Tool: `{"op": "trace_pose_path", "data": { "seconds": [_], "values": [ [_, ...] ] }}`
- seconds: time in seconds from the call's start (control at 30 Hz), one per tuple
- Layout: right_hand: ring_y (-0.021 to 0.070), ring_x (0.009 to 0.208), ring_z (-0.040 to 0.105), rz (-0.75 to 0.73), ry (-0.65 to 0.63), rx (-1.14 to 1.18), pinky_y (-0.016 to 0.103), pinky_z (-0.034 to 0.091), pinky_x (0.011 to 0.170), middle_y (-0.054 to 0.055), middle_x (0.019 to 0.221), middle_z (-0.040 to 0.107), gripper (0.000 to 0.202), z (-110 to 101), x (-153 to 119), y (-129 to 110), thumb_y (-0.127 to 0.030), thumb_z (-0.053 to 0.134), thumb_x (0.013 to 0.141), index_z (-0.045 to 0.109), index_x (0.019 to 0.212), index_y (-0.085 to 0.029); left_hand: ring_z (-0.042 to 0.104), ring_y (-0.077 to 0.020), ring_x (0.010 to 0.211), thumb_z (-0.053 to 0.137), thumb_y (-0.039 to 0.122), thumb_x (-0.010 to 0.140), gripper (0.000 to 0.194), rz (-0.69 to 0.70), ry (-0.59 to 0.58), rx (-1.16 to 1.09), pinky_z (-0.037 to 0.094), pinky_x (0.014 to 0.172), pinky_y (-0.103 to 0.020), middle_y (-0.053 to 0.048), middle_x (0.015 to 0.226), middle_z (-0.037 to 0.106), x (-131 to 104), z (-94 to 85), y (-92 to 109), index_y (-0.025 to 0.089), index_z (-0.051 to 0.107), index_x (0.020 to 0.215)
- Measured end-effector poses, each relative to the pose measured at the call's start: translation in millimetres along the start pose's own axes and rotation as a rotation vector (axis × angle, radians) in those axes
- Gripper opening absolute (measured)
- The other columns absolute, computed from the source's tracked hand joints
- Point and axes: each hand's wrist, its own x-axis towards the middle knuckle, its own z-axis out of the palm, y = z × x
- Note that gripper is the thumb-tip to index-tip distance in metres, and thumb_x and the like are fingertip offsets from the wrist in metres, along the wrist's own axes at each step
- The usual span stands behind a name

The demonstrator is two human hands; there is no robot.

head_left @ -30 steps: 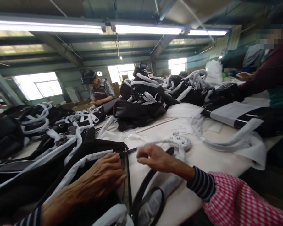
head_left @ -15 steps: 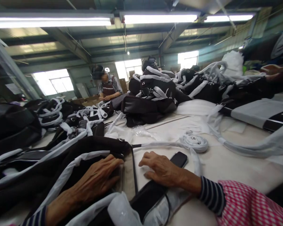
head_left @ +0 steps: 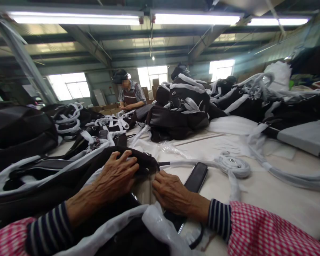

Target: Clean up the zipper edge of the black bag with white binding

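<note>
A black bag [head_left: 77, 177] with white-wrapped straps lies in front of me, its near part spread toward the bottom edge. On its upper edge rests my left hand [head_left: 117, 174], fingers curled over the black fabric and gripping it. My right hand [head_left: 170, 192] is closed at the bag's right end, fingers bent against its edge; the fingertips are partly hidden. Beneath and behind my right wrist is a black strap piece [head_left: 198, 176]. A white-wrapped strap [head_left: 189, 162] runs right from the bag's corner to a wrapped coil [head_left: 233, 164].
Black bags with wrapped straps are piled at the back [head_left: 178, 117] and at the left [head_left: 21, 131]. A grey-covered bag [head_left: 306, 137] lies on the right of the white table [head_left: 277, 209]. Beyond the table stands a person [head_left: 130, 94].
My left hand has moved up onto the bag's top edge and curled. My right hand has closed at the bag's end. The bag's near part has shifted, and the view has turned slightly left.
</note>
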Motion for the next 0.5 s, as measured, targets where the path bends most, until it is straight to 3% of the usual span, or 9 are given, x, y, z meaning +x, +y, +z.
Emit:
{"op": "trace_pose_path", "data": {
  "seconds": [0.17,0.33,0.5],
  "values": [
    [0.0233,0.083,0.063,0.144,-0.041,-0.004,0.034,0.047,0.067,0.007,0.094,0.069,0.012,-9,22,3,-0.026,0.053,0.101,0.061,0.103,-0.017,0.054,-0.0296,0.115,0.060,0.026,0.088,0.021,-0.176,-0.091,-0.279,0.048,0.079,-0.039,-0.006,0.108,0.065,9,0.1,-16,0.022,0.062,0.108],
    [0.0259,0.082,0.069,0.295,-0.058,-0.061,0.034,0.051,0.066,0.011,0.093,0.070,0.023,6,47,0,-0.037,0.058,0.099,0.061,0.102,-0.014,0.054,-0.0267,0.099,0.055,0.020,0.080,0.016,-0.219,-0.065,-0.365,0.045,0.081,-0.038,-0.004,0.092,0.061,14,16.9,-17,0.022,0.055,0.096],
    [0.0251,0.078,0.070,0.449,-0.026,-0.074,0.033,0.053,0.062,0.011,0.094,0.071,0.017,22,50,-4,-0.030,0.055,0.099,0.060,0.104,-0.015,0.052,-0.0268,0.105,0.048,0.012,0.084,0.019,-0.169,0.046,-0.375,0.047,0.078,-0.035,-0.005,0.102,0.061,4,41.3,-15,0.022,0.057,0.097]
  ]
}}
